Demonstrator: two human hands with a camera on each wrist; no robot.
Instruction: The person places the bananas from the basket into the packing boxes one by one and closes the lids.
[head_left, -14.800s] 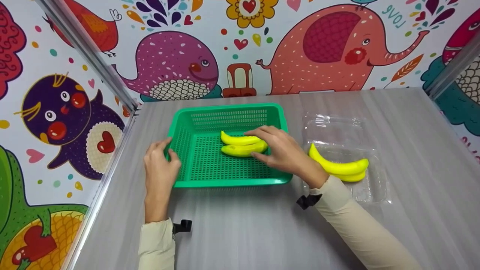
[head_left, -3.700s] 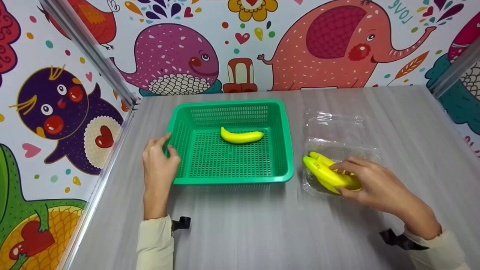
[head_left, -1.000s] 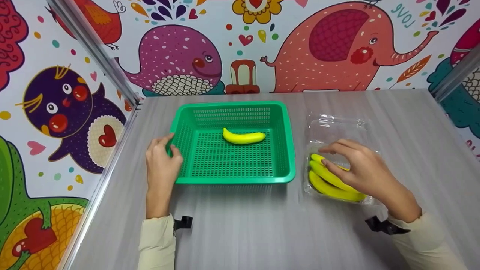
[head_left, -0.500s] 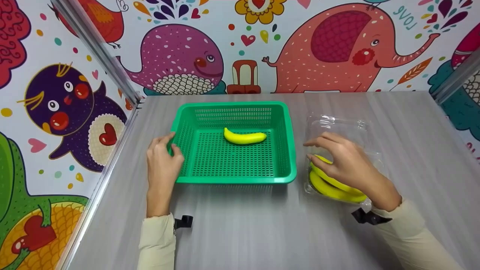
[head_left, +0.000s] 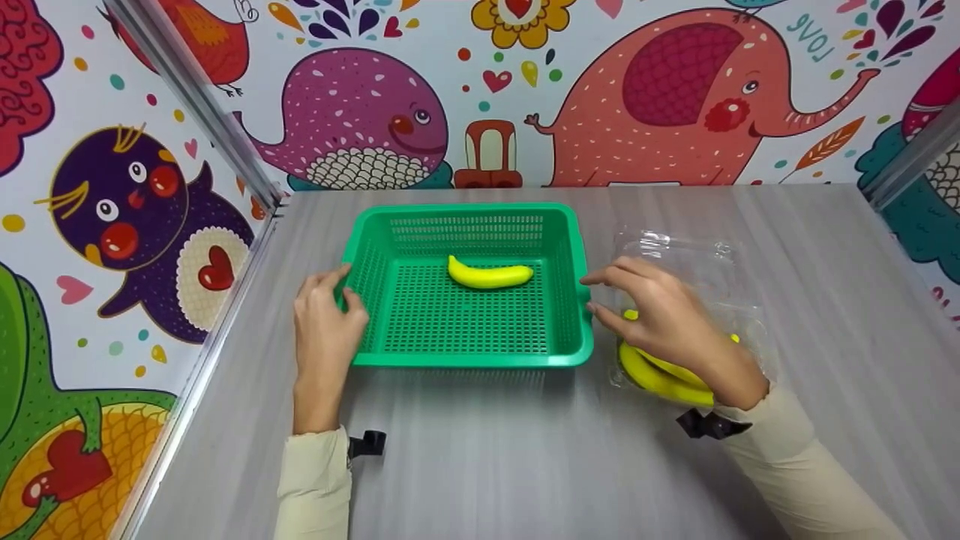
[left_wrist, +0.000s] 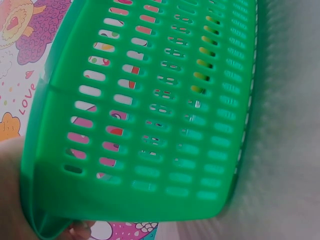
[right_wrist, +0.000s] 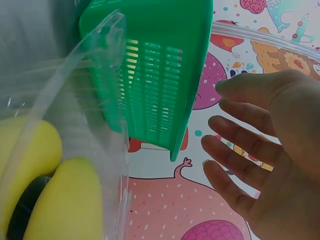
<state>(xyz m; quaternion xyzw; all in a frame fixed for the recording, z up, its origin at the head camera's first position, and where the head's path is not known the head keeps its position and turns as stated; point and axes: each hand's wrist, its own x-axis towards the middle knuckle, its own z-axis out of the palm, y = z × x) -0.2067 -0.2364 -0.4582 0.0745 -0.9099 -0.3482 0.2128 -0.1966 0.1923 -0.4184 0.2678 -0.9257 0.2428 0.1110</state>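
A green plastic basket [head_left: 469,361] stands on the table with one yellow banana [head_left: 491,277] lying inside. My left hand [head_left: 327,322] holds the basket's left rim; in the left wrist view part of that hand [left_wrist: 10,187] shows at the rim, with fingertips past the corner. My right hand [head_left: 660,311] hovers beside the basket's right rim, thumb and fingers spread with nothing between them. In the right wrist view a gap separates its fingers [right_wrist: 240,150] from the basket. Under the hand and wrist, more bananas [head_left: 660,377] lie in a clear plastic box [head_left: 750,330], partly hidden.
The clear box's raised lid [head_left: 675,259] lies toward the back wall, right of the basket. Cartoon-printed panels [head_left: 360,120] enclose the back and sides of the grey table [head_left: 480,465]. A metal frame edge [head_left: 202,330] runs along the left.
From above the bananas in the clear box, my right hand has moved left to the basket's right rim, holding nothing. My left hand stays at the left rim. Earlier, a second banana left the basket.
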